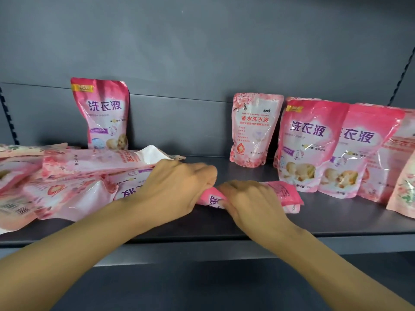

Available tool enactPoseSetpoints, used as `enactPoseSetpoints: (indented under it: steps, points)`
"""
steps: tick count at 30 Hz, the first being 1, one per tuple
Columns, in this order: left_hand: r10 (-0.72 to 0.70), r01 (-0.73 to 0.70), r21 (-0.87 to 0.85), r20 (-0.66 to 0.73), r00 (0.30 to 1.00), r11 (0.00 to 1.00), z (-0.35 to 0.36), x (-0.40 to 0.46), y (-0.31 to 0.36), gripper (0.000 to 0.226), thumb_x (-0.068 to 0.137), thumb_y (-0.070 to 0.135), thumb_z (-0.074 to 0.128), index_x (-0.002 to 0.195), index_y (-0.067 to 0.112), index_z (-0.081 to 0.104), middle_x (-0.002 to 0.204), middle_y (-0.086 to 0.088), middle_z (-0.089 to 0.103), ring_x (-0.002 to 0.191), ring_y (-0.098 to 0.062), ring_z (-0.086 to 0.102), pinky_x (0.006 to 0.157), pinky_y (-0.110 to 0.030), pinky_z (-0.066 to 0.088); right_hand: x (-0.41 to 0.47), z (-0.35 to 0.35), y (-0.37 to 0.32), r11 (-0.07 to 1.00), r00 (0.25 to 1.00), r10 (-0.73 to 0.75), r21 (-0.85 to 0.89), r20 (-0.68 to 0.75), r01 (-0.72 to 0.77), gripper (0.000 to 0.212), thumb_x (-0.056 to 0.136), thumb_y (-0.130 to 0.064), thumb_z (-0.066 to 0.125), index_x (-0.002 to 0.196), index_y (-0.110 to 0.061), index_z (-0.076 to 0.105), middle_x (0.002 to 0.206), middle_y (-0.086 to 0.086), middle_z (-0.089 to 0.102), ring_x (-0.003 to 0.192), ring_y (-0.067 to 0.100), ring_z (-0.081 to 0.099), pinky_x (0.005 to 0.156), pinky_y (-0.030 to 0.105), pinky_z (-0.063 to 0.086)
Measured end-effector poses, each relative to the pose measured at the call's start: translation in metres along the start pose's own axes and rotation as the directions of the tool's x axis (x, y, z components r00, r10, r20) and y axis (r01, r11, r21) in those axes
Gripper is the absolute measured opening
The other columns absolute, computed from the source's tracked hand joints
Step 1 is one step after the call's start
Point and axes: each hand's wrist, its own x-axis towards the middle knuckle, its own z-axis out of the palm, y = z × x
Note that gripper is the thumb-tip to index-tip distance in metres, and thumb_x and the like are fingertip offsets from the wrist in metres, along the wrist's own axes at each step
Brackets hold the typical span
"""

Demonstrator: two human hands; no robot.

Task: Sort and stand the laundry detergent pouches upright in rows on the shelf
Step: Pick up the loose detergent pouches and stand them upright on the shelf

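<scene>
A pink detergent pouch [285,195] lies flat near the front of the grey shelf [247,223]. My left hand [177,187] and my right hand [249,198] both grip it, fingers curled over its middle. A heap of pink pouches [74,176] lies flat at the left. One bright pink pouch [102,113] stands upright behind the heap. A pale floral pouch [254,129] stands alone at the back. To the right, several pouches [314,144] stand upright in a row.
The dark back panel [202,63] closes the shelf behind the pouches. Slotted uprights run down at the far left [9,117] and far right [402,75]. Bare shelf shows between the lone pale pouch and the heap.
</scene>
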Motion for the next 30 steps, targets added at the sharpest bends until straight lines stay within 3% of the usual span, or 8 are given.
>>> enactPoseSetpoints:
  steps: [2,5,8,13,16,18,22,30]
  points:
    - [-0.043,0.039,-0.056,-0.066,0.997,0.998,0.000,0.013,0.003,0.014,0.083,0.022,0.049,0.073,0.019,0.059,0.065,0.005,0.062,0.049,-0.025,0.057,0.043,-0.035,0.046,0.002,-0.008,0.006,0.998,0.999,0.051,0.027,-0.012,-0.051,0.030,0.062,-0.013,0.082,0.060,-0.015,0.052,0.053,-0.001,0.054,0.044,0.026,0.054,0.038,0.023,0.022]
    - [-0.227,0.195,-0.225,-0.127,0.965,0.955,-0.003,0.031,0.010,0.022,0.080,0.044,0.048,0.079,0.027,0.062,0.071,0.012,0.066,0.062,-0.018,0.063,0.056,-0.037,0.052,0.001,-0.017,0.030,0.981,0.990,0.140,0.140,-0.021,-0.135,0.028,0.095,-0.022,0.051,0.070,-0.017,0.039,0.063,-0.002,0.044,0.067,0.031,0.054,0.057,0.035,0.040]
    - [-0.425,0.373,-0.411,-0.039,0.904,0.832,-0.004,0.044,0.013,0.040,0.067,0.060,0.062,0.101,0.040,0.053,0.083,0.021,0.067,0.080,-0.003,0.064,0.074,-0.036,0.054,-0.003,-0.030,0.056,0.897,0.966,0.246,0.397,-0.083,-0.195,0.037,0.096,-0.029,0.049,0.061,-0.021,0.039,0.052,-0.008,0.038,0.054,0.019,0.043,0.056,0.033,0.040]
    - [-0.513,0.525,-0.592,0.208,0.833,0.612,0.015,0.074,0.021,0.069,0.070,0.028,0.080,0.119,0.046,0.034,0.101,0.015,0.061,0.097,-0.002,0.061,0.087,-0.028,0.050,-0.007,-0.044,0.110,0.545,0.824,0.543,0.814,-0.162,-0.199,0.046,0.095,-0.021,0.052,0.053,-0.016,0.034,0.038,-0.010,0.029,0.037,0.004,0.026,0.039,0.017,0.023]
    - [-0.525,0.556,-0.751,0.330,0.784,0.357,0.042,0.106,0.036,0.080,0.074,0.017,0.078,0.133,0.034,0.028,0.106,0.005,0.063,0.100,-0.009,0.063,0.090,-0.027,0.050,-0.017,-0.044,0.135,0.346,0.736,0.665,0.926,-0.129,-0.150,0.044,0.095,-0.026,0.052,0.061,0.002,0.045,0.052,0.019,0.042,0.053,0.018,0.041,0.052,0.028,0.036]
    - [-0.479,0.573,-0.777,0.411,0.776,0.261,0.060,0.124,0.053,0.073,0.078,0.015,0.075,0.135,0.026,0.031,0.109,0.004,0.065,0.101,-0.010,0.063,0.093,-0.030,0.050,-0.028,-0.043,0.148,0.193,0.651,0.757,0.972,-0.058,-0.138,0.039,0.095,-0.026,0.052,0.065,-0.001,0.053,0.061,0.018,0.051,0.059,0.024,0.046,0.057,0.036,0.042]
    - [-0.349,0.578,-0.753,0.475,0.808,0.314,0.092,0.149,0.097,0.049,0.082,0.016,0.070,0.124,0.023,0.045,0.104,0.005,0.065,0.096,-0.005,0.064,0.085,-0.020,0.050,-0.051,-0.043,0.172,0.043,0.512,0.858,0.986,0.044,-0.159,0.030,0.095,-0.030,0.053,0.076,-0.008,0.062,0.077,0.020,0.058,0.071,0.028,0.055,0.075,0.057,0.051]
    - [-0.406,0.579,-0.685,0.423,0.810,0.442,0.134,0.185,0.142,0.032,0.079,0.026,0.071,0.104,0.032,0.052,0.092,0.014,0.066,0.092,-0.008,0.063,0.087,-0.037,0.053,-0.078,-0.039,0.211,0.071,0.356,0.934,0.992,-0.030,-0.105,0.035,0.093,-0.039,0.052,0.062,-0.022,0.054,0.074,0.015,0.049,0.069,0.028,0.045,0.067,0.043,0.041]
